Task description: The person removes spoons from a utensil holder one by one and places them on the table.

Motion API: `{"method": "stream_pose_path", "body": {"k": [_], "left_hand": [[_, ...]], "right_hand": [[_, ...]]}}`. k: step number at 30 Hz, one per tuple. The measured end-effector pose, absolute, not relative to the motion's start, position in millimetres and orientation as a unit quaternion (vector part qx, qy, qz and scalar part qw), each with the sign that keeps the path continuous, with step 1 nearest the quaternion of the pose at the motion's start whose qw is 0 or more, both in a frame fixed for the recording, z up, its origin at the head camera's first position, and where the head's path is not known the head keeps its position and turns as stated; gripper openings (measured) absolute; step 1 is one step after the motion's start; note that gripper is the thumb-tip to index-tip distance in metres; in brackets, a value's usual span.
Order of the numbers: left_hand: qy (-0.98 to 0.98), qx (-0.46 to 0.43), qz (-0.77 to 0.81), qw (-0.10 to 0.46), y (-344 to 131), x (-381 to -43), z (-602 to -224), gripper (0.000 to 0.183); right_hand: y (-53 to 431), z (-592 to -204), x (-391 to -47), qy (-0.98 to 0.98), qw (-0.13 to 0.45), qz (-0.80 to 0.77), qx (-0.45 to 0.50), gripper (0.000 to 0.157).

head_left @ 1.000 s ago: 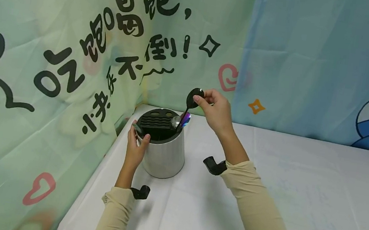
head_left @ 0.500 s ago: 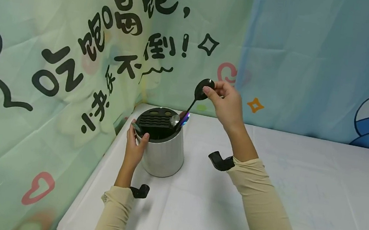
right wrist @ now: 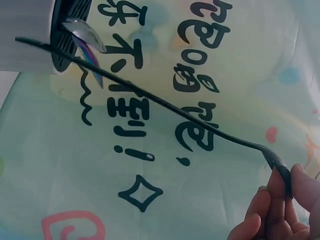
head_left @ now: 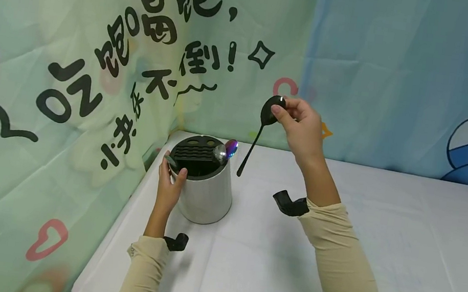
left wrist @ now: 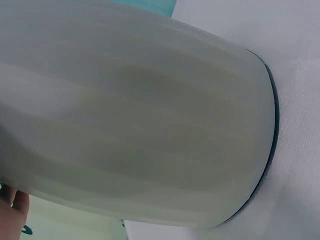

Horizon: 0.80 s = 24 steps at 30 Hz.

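My right hand (head_left: 305, 128) pinches a black spoon (head_left: 268, 116) by its bowl, between thumb and fingers. Its long thin handle slants down to the left, the tip outside and right of the white utensil holder (head_left: 206, 204). In the right wrist view the spoon (right wrist: 284, 170) appears edge-on. My left hand (head_left: 169, 189) grips the holder's left side near the rim, thumb at the front. The holder's ribbed black top (head_left: 193, 153) carries a silver spoon (head_left: 220, 153) and a purple iridescent spoon (head_left: 231, 146). In the left wrist view the holder's wall (left wrist: 150, 125) fills most of the frame.
A white-covered table (head_left: 381, 244) supports the holder near its back left corner. Printed cloth backdrops (head_left: 380, 76) stand close behind and along the left. A small grey-green rounded end (head_left: 171, 161) shows at the holder's left rim, beside my left fingers.
My right hand has moved up and right, drawing the black spoon out of the holder until its handle tip hangs outside. The left hand keeps its grip on the holder.
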State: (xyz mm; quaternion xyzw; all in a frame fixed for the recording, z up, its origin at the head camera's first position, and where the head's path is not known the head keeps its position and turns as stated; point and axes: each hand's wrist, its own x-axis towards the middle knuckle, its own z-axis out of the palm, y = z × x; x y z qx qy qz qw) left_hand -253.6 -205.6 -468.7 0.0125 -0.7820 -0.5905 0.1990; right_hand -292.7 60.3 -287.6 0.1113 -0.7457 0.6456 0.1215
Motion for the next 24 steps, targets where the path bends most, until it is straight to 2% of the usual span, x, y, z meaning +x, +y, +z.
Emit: {"method": "stream_pose_path", "body": {"k": [17, 24], "left_hand": [[-0.780, 0.013, -0.594, 0.195, -205, -253, -468, 0.099], [-0.779, 0.019, -0.597, 0.192, -205, -252, -467, 0.100]], "right_hand": [[77, -323, -291, -0.766, 0.088, 0.632, 0.074, 0.015], [79, -334, -287, -0.778, 0.063, 0.622, 0.058, 0.029]]}}
